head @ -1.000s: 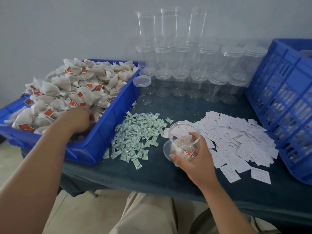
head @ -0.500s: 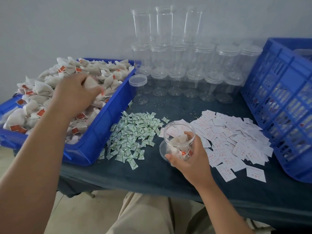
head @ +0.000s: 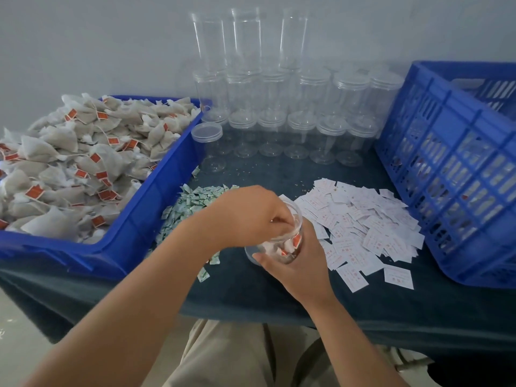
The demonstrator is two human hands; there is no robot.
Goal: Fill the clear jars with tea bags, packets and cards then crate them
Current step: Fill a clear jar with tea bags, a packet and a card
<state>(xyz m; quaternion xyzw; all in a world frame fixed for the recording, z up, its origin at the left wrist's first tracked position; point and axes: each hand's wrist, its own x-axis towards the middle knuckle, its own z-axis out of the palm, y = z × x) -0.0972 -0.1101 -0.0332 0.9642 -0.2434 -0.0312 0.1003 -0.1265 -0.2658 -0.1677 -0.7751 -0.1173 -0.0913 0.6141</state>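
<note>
My right hand (head: 303,265) grips a clear jar (head: 280,243) from the near side, just above the dark table cloth. The jar holds a few tea bags with orange tags. My left hand (head: 245,216) reaches over the jar's mouth, its curled fingers dipping inside with a tea bag that is mostly hidden. A heap of tea bags (head: 83,163) fills the blue bin (head: 134,227) on the left. Small green packets (head: 192,203) lie left of the jar, white cards (head: 363,227) to its right.
A tall blue slatted crate (head: 446,174) stands at the right edge. Stacked empty lidded jars (head: 301,129) line the back by the wall, with one separate jar (head: 208,146) beside the bin. A loose clear lid (head: 250,252) lies beneath the held jar.
My left hand has lifted out of the bin with a tea bag and crossed right to the jar's mouth. My right hand has kept hold of the jar.
</note>
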